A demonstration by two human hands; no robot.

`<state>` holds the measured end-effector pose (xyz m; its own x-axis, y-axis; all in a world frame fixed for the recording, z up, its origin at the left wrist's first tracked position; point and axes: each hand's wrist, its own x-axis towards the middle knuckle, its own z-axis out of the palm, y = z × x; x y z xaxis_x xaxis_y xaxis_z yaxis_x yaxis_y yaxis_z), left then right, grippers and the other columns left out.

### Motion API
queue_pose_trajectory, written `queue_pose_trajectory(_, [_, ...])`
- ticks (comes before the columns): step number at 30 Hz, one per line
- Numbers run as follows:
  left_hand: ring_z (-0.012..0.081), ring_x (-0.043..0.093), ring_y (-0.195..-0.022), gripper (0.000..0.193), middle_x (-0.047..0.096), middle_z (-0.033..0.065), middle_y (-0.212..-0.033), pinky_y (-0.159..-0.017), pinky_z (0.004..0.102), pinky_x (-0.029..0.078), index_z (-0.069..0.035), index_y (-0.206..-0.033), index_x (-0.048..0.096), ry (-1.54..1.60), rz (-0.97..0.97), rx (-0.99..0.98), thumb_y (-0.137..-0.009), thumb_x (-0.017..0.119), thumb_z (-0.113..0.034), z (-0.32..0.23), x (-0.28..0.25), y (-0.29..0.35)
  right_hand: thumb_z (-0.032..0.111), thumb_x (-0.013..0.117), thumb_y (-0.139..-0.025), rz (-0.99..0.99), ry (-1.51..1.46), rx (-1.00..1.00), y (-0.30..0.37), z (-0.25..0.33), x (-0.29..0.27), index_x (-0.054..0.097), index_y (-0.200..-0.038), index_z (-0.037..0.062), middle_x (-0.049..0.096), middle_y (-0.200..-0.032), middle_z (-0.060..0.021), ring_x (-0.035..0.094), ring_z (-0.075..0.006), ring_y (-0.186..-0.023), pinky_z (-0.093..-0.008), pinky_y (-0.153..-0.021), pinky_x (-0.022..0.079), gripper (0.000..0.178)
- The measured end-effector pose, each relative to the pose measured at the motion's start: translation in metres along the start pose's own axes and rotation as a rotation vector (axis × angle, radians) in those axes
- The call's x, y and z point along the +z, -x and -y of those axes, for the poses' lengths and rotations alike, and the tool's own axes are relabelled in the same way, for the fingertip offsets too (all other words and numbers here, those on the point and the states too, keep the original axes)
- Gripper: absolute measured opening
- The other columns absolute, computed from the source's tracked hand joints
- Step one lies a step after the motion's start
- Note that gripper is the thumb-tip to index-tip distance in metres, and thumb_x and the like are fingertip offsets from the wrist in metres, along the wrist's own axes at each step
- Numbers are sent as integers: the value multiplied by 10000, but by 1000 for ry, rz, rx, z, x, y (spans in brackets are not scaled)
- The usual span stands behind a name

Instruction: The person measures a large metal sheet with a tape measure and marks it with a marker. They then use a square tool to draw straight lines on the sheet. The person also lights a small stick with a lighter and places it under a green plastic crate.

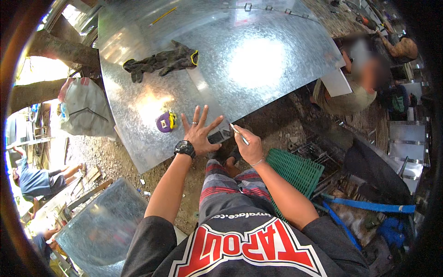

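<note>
The left hand point(201, 136) is lying at the near edge of the metal sheet point(212, 44), its fingers standing apart, its palm hiding what is beneath. Between thumb and forefinger a grey-and-black block point(219, 136) is showing in part, its kind being unclear. The right hand point(249, 148) is clamping its fingers on a slim pen-like tool point(239, 134) by the sheet's edge; whether the tip is touching, one cannot tell.

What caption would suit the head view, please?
Left hand spread over a shiny metal sheet; right hand holding a slim pen-like tool.
</note>
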<state>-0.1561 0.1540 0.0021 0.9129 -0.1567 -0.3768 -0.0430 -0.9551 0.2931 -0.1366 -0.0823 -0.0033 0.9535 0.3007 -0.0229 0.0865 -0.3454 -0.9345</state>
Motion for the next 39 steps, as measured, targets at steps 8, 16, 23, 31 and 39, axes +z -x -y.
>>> queue_pose_trajectory(8, [415,-41,-1642,1203,0,141,-1794,-1178,800,-123,-522,-1648,273,-16,-10,-6,-609,860,-674,1,3,-2,93,666,-981,31,174,-177,-4,-6,1,714,-1251,-23,738,-1195,-223,711,-396,-1106,-437,-935,580,298])
queue_pose_trajectory(16, [390,-22,-1646,1148,18,122,-1796,-1188,808,-87,-483,-1654,294,-27,12,-23,-655,829,-670,-1,-1,1,118,600,-993,197,467,-236,-60,16,20,713,-1151,-20,729,-1114,-206,695,-409,-1052,-481,-908,580,238])
queue_pose_trajectory(23, [386,-65,-1644,1154,-20,107,-1797,-1189,803,-90,-408,-1650,363,-40,96,-28,-635,840,-680,-6,-13,-3,167,574,-1004,242,489,-190,-144,23,47,722,-1147,-4,719,-1117,-225,684,-432,-1062,-531,-920,562,268])
queue_pose_trajectory(31, [404,-46,-1643,1161,-30,120,-1795,-1189,808,-100,-520,-1650,265,3,20,-23,-646,830,-658,-4,-4,1,210,548,-986,641,661,102,-43,36,-26,736,-1005,-10,725,-1024,-280,686,-480,-996,-558,-910,547,290])
queue_pose_trajectory(39, [422,-64,-1638,1163,-25,156,-1790,-1194,791,-110,-507,-1657,262,43,-24,18,-650,831,-628,-2,-4,4,199,678,-982,255,256,298,85,-22,-76,756,-1197,-26,763,-1184,-224,740,-374,-1107,-411,-966,567,320])
